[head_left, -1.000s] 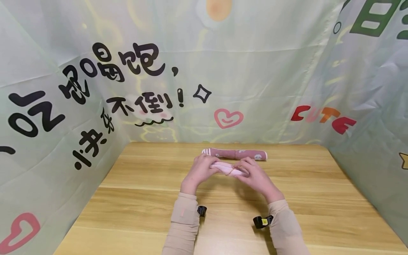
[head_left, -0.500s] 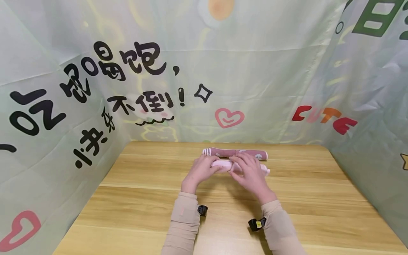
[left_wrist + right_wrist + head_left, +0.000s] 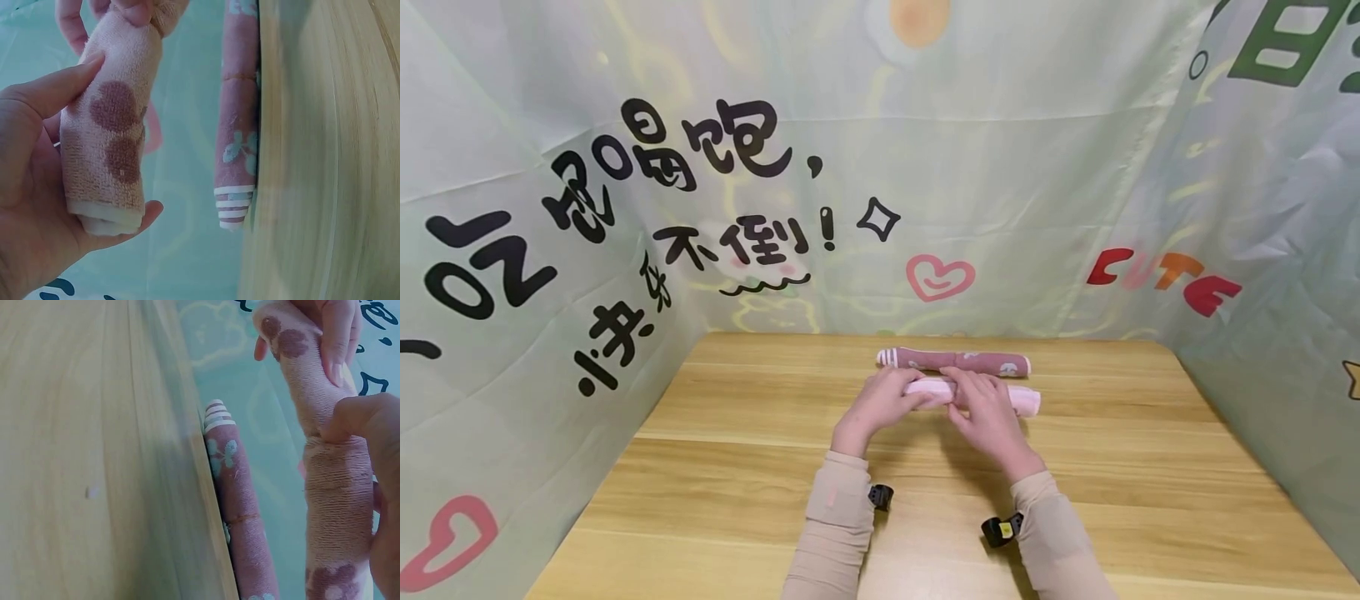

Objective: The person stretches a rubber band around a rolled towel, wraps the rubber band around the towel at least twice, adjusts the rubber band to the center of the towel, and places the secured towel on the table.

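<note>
A light pink towel (image 3: 1025, 401), rolled into a tube, is held above the table by both hands. My left hand (image 3: 880, 406) grips its left end; in the left wrist view this towel (image 3: 109, 147) shows dark pink spots and a pale hem. Around its middle my right hand (image 3: 988, 417) curls, with the thumb pressed where the roll narrows in the right wrist view. Whether a band sits at that narrowing is hidden by the fingers. Just behind lies a mauve rolled towel (image 3: 947, 361) with white stripes at one end and a thin band (image 3: 242, 519) around its middle.
The wooden table (image 3: 715, 483) extends to both sides and in front of the hands. A printed cloth backdrop (image 3: 1022, 192) rises along its back and both sides. Each wrist wears a small black camera (image 3: 882, 497).
My right hand has moved left along the light pink towel, from its right part to the middle, uncovering the right end. The roll now lies straighter. The mauve towel stays where it was.
</note>
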Tool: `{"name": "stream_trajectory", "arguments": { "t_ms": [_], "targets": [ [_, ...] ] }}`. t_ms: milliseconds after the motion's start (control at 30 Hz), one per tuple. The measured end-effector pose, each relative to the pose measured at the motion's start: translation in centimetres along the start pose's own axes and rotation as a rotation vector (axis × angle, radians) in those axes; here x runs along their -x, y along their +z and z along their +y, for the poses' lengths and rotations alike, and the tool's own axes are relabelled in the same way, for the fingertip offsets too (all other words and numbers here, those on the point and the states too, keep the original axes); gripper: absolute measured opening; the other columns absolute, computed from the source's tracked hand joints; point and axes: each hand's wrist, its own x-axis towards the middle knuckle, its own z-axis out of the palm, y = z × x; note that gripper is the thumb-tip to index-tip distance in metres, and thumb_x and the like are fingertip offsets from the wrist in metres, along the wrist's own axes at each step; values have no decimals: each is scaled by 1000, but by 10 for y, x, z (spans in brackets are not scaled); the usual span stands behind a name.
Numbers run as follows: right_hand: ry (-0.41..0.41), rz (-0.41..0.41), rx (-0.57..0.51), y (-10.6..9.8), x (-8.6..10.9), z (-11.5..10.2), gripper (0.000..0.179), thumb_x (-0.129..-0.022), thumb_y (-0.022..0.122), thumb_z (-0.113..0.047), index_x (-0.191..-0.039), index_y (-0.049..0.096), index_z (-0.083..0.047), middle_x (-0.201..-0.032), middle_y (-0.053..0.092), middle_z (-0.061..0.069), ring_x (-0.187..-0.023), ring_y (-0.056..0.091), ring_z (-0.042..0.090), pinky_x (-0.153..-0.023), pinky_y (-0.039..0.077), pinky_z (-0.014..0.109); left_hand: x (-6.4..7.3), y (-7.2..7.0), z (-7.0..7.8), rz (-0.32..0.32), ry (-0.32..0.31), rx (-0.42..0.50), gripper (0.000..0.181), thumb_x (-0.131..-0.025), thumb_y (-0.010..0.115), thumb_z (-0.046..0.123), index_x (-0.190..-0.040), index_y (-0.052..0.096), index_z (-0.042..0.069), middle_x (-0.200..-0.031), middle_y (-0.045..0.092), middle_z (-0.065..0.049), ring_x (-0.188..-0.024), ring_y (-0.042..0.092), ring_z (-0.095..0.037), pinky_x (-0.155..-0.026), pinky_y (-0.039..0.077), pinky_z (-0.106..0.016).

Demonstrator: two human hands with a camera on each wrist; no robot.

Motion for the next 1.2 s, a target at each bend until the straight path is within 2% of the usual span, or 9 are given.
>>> {"name": "stream_trajectory", "arguments": {
  "t_ms": [67,167,333,433,567,767,967,1100,1200],
  "targets": [
    [4,10,5,0,0,1,52,-75,71,-7,-125,57,-9,-92,65,6,-92,63,27,-95,43,54,-1,1,1,-5,12,21,30,-92,66,36,-108,71,12,-99,72,-1,-79,60,-10,-72,48,-25],
    [16,23,15,0,0,2,49,-74,66,-5,-122,58,-8,-93,65,8,-93,62,28,-95,40,53,-1,1,3,-17,30,50,30,-93,65,34,-109,71,10,-99,71,-2,-79,60,-10,-72,48,-24],
    [73,39,17,-4,1,7,45,-74,64,-2,-118,59,-7,-111,69,14,-102,63,34,-97,39,56,1,-1,2,-15,18,76,29,-93,65,34,-109,71,10,-101,71,-3,-82,61,-11,-75,49,-25],
    [87,10,-17,-8,2,13,47,-74,63,-2,-121,59,-7,-116,68,14,-108,61,33,-100,38,58,3,-4,0,-2,1,85,28,-92,66,32,-108,71,9,-101,72,-4,-82,61,-12,-75,49,-27],
    [61,-64,-61,-13,3,18,55,-75,63,-7,-129,56,-10,-124,63,13,-118,56,32,-104,34,59,3,-5,0,1,3,59,29,-92,66,32,-108,71,8,-101,72,-5,-82,62,-14,-75,50,-28],
    [30,-102,-92,-17,3,21,60,-76,71,-16,-133,54,-12,-130,59,14,-123,51,34,-107,31,61,1,-4,-3,1,-14,57,30,-93,65,32,-110,70,8,-104,73,-5,-88,65,-15,-81,52,-31],
    [-5,-76,-4,-15,3,23,62,-69,83,-18,-125,57,-10,-123,62,15,-118,54,34,-105,34,61,2,-3,-6,-18,-14,110,31,-94,64,30,-111,69,6,-102,73,-6,-85,64,-13,-78,52,-28],
    [-2,-49,43,-14,4,24,54,-66,84,-15,-113,59,-8,-110,64,12,-110,58,32,-104,36,60,3,-3,-8,-37,-27,150,31,-94,63,31,-112,69,7,-102,72,-6,-82,63,-11,-76,52,-26],
    [18,-60,50,-15,4,24,48,-67,83,-15,-108,60,-9,-105,66,9,-104,60,31,-100,39,59,3,-4,-7,-34,-38,155,31,-93,64,33,-113,68,9,-104,72,-5,-84,63,-11,-78,52,-28]
  ]
}}
